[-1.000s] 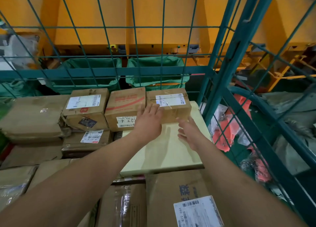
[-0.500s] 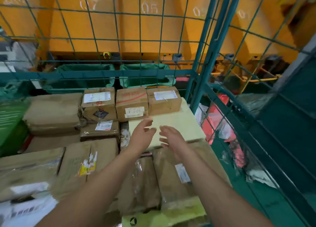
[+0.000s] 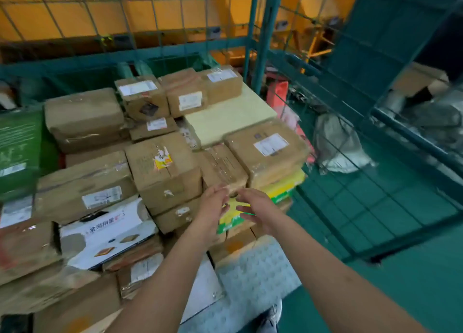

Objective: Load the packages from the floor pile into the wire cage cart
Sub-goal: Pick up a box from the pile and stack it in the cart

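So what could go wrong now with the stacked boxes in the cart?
The small boxes in the back row sit high on the stack and might slide if the cart moves. The yellow package at the front edge sticks out under a heavier-looking box and could slip. Both hands, left hand and right hand, hold nothing.

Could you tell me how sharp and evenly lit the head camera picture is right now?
Head view: motion blur smears the package labels and both hands, left hand and right hand; wide-angle bending curves the cage bars; orange backlight behind, dim teal floor.
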Motion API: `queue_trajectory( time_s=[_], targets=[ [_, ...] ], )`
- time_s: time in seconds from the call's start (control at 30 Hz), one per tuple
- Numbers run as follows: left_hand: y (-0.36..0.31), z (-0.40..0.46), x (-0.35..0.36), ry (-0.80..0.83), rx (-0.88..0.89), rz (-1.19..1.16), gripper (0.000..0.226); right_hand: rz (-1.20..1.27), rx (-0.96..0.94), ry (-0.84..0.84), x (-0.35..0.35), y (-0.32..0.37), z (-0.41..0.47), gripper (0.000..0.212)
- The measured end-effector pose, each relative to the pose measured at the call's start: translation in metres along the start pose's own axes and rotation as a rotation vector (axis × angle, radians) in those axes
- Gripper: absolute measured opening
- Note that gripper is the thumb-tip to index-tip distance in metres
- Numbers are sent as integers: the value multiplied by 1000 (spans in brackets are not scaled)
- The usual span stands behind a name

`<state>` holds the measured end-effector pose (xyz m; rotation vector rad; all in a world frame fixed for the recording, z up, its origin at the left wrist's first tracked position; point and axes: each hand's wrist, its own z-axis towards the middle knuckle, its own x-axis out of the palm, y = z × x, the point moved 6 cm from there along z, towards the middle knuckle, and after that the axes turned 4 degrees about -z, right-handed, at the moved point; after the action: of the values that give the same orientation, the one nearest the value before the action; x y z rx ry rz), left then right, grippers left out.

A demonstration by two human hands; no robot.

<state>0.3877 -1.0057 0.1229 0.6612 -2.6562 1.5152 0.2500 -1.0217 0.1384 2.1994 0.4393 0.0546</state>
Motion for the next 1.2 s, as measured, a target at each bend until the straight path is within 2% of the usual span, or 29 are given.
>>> queue_trajectory(
  time_s=[0.1,0.27,0.4,0.6,0.87,1.03,1.2],
  targets=[
    [44,-19,2,69,-87,39,7,22,41,-61,-2,-46,-27,35],
    [110,-54,27,193,-207,153,4,132,146,-166,-28,-120,-80,27],
    [165,-85,61,276,-308,251,8,259,234,-285,-59,-182,-125,40],
    [246,-149,120,481,-434,410,6,494,332,-507,-101,-281,-207,35],
    [341,-261,177,770,-408,751,12,791,406,-726,-127,-417,-329,35],
    [407,-345,195,874,-339,959,9,933,423,-810,-120,-505,-417,38],
    [458,-418,206,964,-284,1094,15,1031,400,-863,-122,-572,-490,40]
  ],
)
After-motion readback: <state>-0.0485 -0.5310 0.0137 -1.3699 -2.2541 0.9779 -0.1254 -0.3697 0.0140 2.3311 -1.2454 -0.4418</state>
